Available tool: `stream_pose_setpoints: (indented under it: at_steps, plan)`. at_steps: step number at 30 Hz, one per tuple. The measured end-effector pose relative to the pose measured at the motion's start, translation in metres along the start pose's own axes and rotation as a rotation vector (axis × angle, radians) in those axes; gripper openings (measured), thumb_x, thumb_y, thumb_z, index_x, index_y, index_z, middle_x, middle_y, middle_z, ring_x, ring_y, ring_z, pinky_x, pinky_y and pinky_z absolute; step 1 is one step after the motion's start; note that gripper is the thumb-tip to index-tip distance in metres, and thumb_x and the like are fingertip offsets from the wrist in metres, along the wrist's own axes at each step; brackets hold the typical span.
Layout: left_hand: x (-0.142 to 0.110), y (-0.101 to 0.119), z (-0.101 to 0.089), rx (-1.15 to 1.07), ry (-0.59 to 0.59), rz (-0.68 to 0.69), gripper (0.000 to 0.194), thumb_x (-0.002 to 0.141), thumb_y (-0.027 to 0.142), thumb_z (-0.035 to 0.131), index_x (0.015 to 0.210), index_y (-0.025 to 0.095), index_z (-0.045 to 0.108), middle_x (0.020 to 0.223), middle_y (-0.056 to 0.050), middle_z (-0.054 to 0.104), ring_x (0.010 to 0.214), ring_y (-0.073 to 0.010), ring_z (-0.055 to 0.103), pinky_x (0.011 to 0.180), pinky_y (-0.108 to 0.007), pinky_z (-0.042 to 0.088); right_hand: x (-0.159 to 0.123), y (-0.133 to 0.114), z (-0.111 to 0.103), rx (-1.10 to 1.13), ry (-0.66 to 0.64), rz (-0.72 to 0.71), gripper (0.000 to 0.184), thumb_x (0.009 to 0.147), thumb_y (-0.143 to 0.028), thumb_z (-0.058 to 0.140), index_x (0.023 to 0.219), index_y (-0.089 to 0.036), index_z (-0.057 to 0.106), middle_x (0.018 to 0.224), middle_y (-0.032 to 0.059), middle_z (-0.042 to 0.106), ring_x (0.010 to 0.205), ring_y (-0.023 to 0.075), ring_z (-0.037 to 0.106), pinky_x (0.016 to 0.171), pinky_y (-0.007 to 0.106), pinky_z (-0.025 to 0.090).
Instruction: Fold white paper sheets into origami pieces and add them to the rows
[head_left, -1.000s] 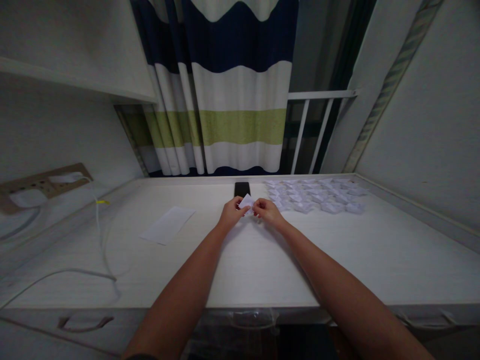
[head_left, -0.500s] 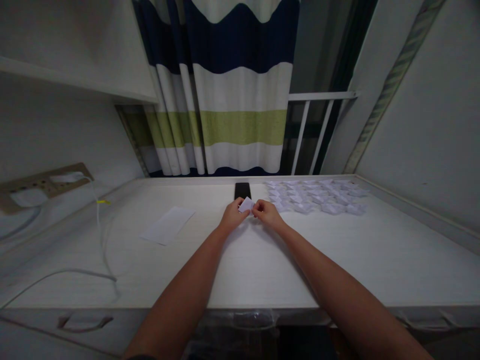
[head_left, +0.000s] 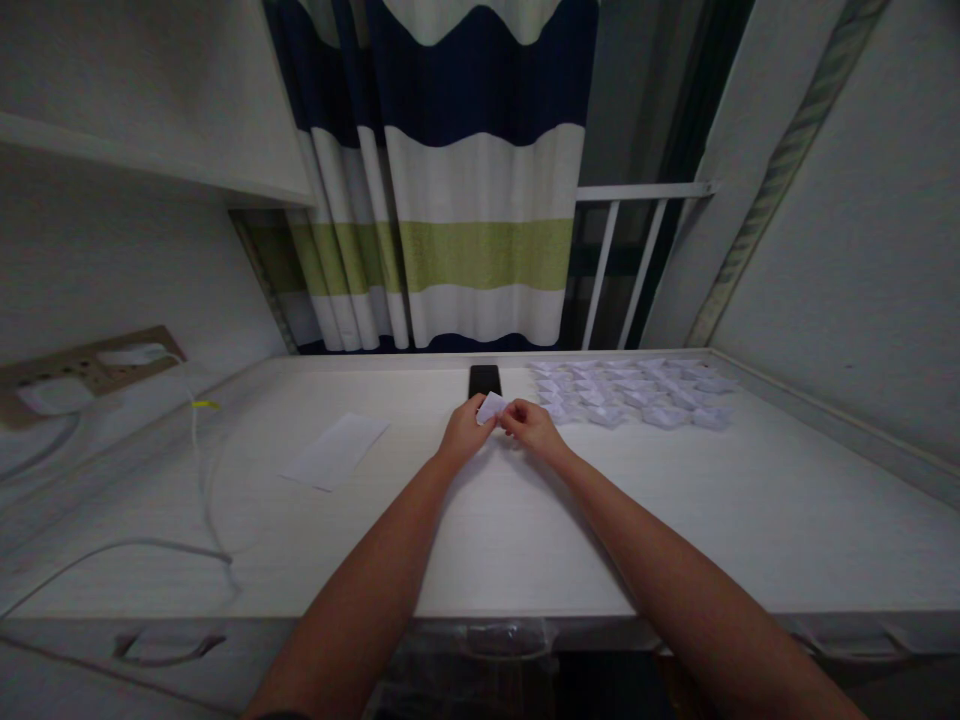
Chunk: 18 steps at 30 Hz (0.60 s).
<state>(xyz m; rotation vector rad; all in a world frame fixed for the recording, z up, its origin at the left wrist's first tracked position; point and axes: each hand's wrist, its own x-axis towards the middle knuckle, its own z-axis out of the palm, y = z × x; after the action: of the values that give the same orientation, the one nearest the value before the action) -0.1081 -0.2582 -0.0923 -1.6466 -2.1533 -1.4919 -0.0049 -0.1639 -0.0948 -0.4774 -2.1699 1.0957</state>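
1. Along the near edge, both forearms (head_left: 375, 560) come reaching in over the white desk (head_left: 525, 560), apparently propped on it for steadiness.
2. Off left, flat white paper (head_left: 337, 450) lies beside the working spot, perhaps set there for easy reach; one sheet or several, can't tell!
3. Mid-desk, here's the action: small white paper (head_left: 490, 407) up between the hands. Left hand (head_left: 463, 430) has thumb and fingers clamped on it, seemingly the anchor; right hand (head_left: 532, 425), fingertips together, pinches its right edge, likely for finer control.
4. Just beyond, a black phone (head_left: 484, 380) lies flat, partly hidden by the left hand.
5. Back right, folded paper pieces (head_left: 630, 390) sit in rows, probably kept clear of the arms.
6. Behind everything, a striped curtain (head_left: 484, 250) hangs across the window.
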Motion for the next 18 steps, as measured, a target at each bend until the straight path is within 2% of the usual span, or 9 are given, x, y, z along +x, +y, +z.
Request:
stream_pose_setpoints:
  at_steps: [3, 9, 14, 18]
  plan:
    - [0.0007, -0.003, -0.0004, -0.03, 0.01, -0.017, 0.013, 0.07, 0.022, 0.052, 0.081, 0.016, 0.054, 0.072, -0.001, 0.058, 0.065, -0.0136, 0.053, 0.059, -0.024, 0.042, 0.0009, 0.0021, 0.0013, 0.071, -0.01, 0.007, 0.02, 0.072, -0.035, 0.049, 0.065, -0.017, 0.052, 0.057, -0.0008, 0.057, 0.051, 0.01, 0.053, 0.051, 0.021, 0.041]
    - [0.0016, -0.0054, -0.0005, -0.148, 0.043, -0.018, 0.016, 0.07, 0.024, 0.055, 0.084, 0.017, 0.052, 0.08, -0.002, 0.06, 0.073, -0.0136, 0.056, 0.06, -0.023, 0.044, 0.0023, 0.0019, 0.0029, 0.187, -0.035, 0.056, 0.012, 0.072, -0.028, 0.05, 0.07, -0.017, 0.053, 0.065, 0.0008, 0.06, 0.056, 0.0107, 0.058, 0.051, 0.021, 0.043]
    - [0.0019, -0.0033, -0.0023, -0.13, 0.021, -0.02, 0.016, 0.068, 0.024, 0.056, 0.083, 0.017, 0.052, 0.079, -0.002, 0.06, 0.072, -0.0131, 0.055, 0.057, -0.022, 0.044, 0.002, -0.0011, 0.0032, 0.245, -0.049, 0.09, 0.011, 0.072, -0.026, 0.049, 0.071, -0.016, 0.053, 0.065, 0.0013, 0.061, 0.057, 0.0103, 0.059, 0.049, 0.02, 0.043]
    - [0.0022, -0.0019, -0.0044, -0.084, 0.046, -0.021, 0.014, 0.068, 0.018, 0.053, 0.082, 0.017, 0.053, 0.08, -0.001, 0.059, 0.074, -0.0131, 0.053, 0.058, -0.021, 0.043, 0.0012, -0.0026, 0.0021, 0.271, 0.021, 0.076, 0.013, 0.071, -0.03, 0.051, 0.075, -0.018, 0.05, 0.063, -0.0014, 0.06, 0.053, 0.0097, 0.058, 0.047, 0.019, 0.042]
